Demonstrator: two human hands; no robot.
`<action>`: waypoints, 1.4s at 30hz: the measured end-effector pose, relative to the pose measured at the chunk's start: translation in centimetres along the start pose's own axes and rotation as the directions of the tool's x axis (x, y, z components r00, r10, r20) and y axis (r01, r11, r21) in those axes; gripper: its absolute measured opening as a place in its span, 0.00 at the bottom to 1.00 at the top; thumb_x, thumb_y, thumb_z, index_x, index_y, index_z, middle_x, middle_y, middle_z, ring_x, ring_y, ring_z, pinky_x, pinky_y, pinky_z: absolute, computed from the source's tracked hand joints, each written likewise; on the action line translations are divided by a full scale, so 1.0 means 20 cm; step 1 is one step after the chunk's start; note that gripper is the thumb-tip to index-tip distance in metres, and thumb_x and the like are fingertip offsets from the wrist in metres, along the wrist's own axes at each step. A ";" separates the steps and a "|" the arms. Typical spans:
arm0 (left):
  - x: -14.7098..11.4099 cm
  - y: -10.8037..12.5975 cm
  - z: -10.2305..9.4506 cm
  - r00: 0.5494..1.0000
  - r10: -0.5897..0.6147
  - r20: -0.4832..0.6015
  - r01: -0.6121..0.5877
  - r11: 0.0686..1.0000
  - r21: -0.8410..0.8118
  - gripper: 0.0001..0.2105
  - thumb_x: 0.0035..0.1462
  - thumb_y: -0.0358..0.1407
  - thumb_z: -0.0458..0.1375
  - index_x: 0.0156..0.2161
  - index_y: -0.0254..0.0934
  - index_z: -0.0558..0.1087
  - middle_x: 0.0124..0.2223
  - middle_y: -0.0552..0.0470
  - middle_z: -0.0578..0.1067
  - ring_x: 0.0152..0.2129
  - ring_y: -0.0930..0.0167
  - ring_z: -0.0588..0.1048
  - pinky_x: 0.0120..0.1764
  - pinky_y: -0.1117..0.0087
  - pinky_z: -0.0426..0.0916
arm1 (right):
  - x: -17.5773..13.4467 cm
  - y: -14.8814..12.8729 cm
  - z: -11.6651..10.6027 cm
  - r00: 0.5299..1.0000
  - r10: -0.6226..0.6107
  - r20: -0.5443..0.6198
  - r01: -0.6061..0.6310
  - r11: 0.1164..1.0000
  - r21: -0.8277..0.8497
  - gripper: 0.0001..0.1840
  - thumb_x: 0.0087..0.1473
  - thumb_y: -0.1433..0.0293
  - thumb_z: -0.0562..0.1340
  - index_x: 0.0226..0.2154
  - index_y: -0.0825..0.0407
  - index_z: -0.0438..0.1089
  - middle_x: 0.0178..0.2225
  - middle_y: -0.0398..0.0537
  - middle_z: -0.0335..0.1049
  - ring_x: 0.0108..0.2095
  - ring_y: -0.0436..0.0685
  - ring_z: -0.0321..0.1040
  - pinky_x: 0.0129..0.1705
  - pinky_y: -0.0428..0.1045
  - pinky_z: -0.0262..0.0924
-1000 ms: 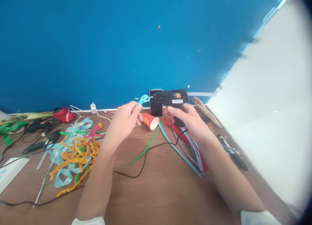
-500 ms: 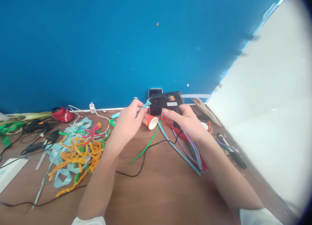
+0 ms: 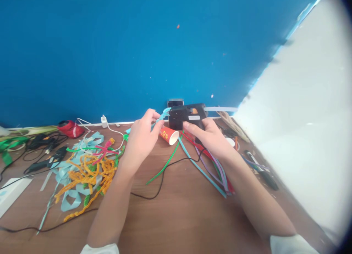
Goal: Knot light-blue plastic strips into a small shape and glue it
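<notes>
My right hand [image 3: 211, 134] is wrapped round the grip of a black hot glue gun [image 3: 187, 112], its nozzle pointing left and a pale glue stick [image 3: 221, 109] sticking out of the back. Between thumb and fingers, my left hand [image 3: 144, 134] pinches a light blue twisted ribbon [image 3: 164, 114]. The ribbon's upper end is at the nozzle; whether they touch I cannot tell. Just below lies a red paper cup [image 3: 168, 135] on its side, mouth toward me, partly hidden by the left hand. A dark phone-like object [image 3: 175, 123] stands against the wall behind the gun.
Left on the table [image 3: 170, 224] lies a heap of orange pipe cleaners [image 3: 88, 169] and blue ribbon. Red, purple, green and blue strips [image 3: 217, 169] lie under my right forearm. A black cord [image 3: 154, 197] crosses the middle. Farther left are another glue gun [image 3: 46, 162] and a red roll-like item [image 3: 70, 130].
My left hand has shifted slightly left and turned, so more of the blue ribbon and the red cup shows. The right hand and glue gun have hardly moved.
</notes>
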State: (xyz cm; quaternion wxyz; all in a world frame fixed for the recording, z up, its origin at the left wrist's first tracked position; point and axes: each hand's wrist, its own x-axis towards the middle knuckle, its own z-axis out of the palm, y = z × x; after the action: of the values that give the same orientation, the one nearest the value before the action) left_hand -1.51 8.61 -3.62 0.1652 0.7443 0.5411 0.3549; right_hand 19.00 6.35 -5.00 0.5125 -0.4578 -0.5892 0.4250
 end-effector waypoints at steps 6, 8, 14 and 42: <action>0.01 0.00 0.01 1.000 0.001 0.019 -0.001 1.000 0.007 0.05 0.64 0.38 0.54 0.40 0.41 0.69 0.36 0.52 0.79 0.31 0.67 0.77 0.35 0.68 0.68 | 0.00 0.01 0.00 0.999 -0.015 0.036 0.016 0.999 -0.031 0.18 0.57 0.55 0.65 0.42 0.50 0.81 0.30 0.44 0.70 0.30 0.51 0.59 0.31 0.46 0.53; 0.01 0.00 0.01 1.000 0.002 0.022 -0.002 1.000 0.009 0.05 0.65 0.38 0.54 0.40 0.41 0.69 0.36 0.52 0.79 0.31 0.67 0.77 0.35 0.68 0.68 | 0.00 0.01 0.00 0.999 -0.008 0.036 0.010 0.999 -0.047 0.18 0.56 0.55 0.65 0.40 0.50 0.81 0.29 0.44 0.67 0.29 0.51 0.57 0.30 0.46 0.51; 0.00 -0.01 0.02 1.000 0.019 0.005 -0.019 1.000 0.008 0.06 0.65 0.40 0.53 0.40 0.41 0.70 0.39 0.51 0.80 0.34 0.67 0.77 0.36 0.67 0.69 | 0.00 0.01 0.00 1.000 0.001 -0.011 -0.002 0.998 -0.065 0.19 0.55 0.54 0.66 0.35 0.53 0.78 0.26 0.41 0.62 0.27 0.49 0.53 0.28 0.46 0.48; 0.00 0.01 0.02 1.000 0.013 -0.006 -0.013 1.000 0.025 0.07 0.65 0.40 0.53 0.39 0.41 0.70 0.34 0.52 0.78 0.29 0.68 0.75 0.34 0.68 0.67 | 0.00 -0.01 0.00 1.000 0.013 -0.013 -0.014 0.990 -0.143 0.19 0.56 0.54 0.65 0.35 0.54 0.77 0.24 0.39 0.58 0.25 0.49 0.50 0.27 0.47 0.46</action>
State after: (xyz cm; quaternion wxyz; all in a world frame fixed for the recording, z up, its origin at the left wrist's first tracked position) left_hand -1.17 8.57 -3.84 0.1520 0.7487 0.5413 0.3513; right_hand 18.88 6.26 -4.80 0.4787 -0.5000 -0.6121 0.3823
